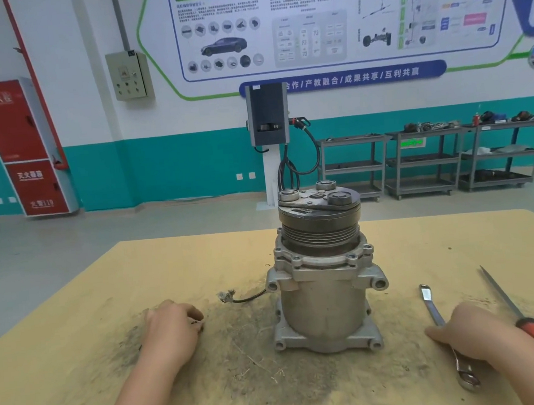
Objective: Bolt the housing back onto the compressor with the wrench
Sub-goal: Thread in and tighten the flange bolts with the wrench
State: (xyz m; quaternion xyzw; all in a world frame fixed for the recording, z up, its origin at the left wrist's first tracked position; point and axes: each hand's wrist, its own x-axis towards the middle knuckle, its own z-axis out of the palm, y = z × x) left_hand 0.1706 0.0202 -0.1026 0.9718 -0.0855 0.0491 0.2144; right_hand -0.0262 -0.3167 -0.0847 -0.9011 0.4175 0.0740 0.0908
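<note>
The compressor stands upright in the middle of the yellow table, with its black pulley on top and the bolted silver housing flange below it. My left hand rests on the table to the compressor's left. Its fingers are curled over a small dark bolt at the fingertips. My right hand lies over the middle of the flat steel wrench to the compressor's right, with fingers and thumb closing round the shaft. The wrench's two ends stick out beyond the hand.
A long tool with a red and black handle lies right of the wrench. A short cable with a connector trails from the compressor's left side. Dark grime and debris cover the table in front of it. Shelving carts stand along the far wall.
</note>
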